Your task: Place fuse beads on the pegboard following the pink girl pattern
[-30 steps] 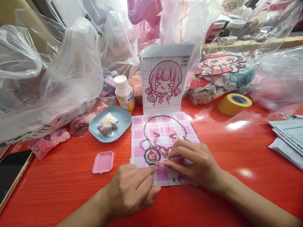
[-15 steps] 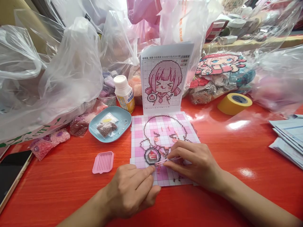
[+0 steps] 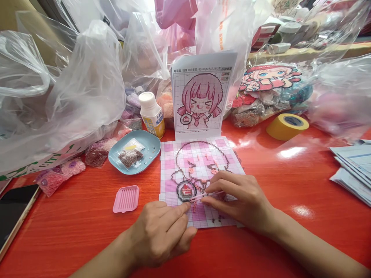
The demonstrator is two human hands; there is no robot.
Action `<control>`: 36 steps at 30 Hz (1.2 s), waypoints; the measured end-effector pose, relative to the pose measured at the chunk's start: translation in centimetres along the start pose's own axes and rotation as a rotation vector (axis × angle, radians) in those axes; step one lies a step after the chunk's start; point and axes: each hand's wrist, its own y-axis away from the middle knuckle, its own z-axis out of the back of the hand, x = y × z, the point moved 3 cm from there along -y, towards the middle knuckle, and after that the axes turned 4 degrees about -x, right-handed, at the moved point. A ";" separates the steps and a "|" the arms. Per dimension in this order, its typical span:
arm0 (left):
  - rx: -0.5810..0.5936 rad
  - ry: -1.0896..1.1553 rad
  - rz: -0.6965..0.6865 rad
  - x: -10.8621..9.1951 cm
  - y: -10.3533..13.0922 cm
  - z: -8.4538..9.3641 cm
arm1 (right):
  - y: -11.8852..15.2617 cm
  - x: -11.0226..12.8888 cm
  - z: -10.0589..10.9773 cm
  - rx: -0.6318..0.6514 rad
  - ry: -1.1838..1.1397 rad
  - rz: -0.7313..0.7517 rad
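Red and glossy is the table (image 3: 72,227), and on it, from my distant place, I see the pegboard (image 3: 168,152) lying flat between two bare hands. The right hand (image 3: 236,195) is closed on thin pink tweezers (image 3: 199,196), pinched between thumb and fingers at a low angle. I suppose this flat hold helps the tips to work among small pegs. The left hand (image 3: 160,233) has its index finger stretched forward to the near part of the board, close by the tweezers' tips, while its other fingers are folded. Perhaps the finger steadies something there; whether it pinches a bead, I cannot tell.

The printed pattern (image 3: 199,104) stands upright just behind the board, probably so that it can be read without turning the head. The blue plate (image 3: 150,154) is to the left of the board, carrying small bead packets (image 3: 131,159), and nearer lies a pink ridged tray (image 3: 126,199); both seem placed for easy reach.

As for position, the board is partly under the right hand, which covers its right side, and it extends ahead of the left hand, whose fingertip meets its lower area. The round cake motif (image 3: 187,191) of beads lies just beyond that fingertip, beside the tweezers' tips.
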 end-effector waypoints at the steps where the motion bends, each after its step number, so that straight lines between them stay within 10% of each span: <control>1: 0.000 0.000 0.000 0.0 0.0 0.0 | -0.1 0.0 0.1 -0.009 -0.014 -0.010; 36: 0.032 0.039 0.000 -0.1 -0.1 -0.1 | -0.4 -0.1 1.1 -0.051 0.011 -0.009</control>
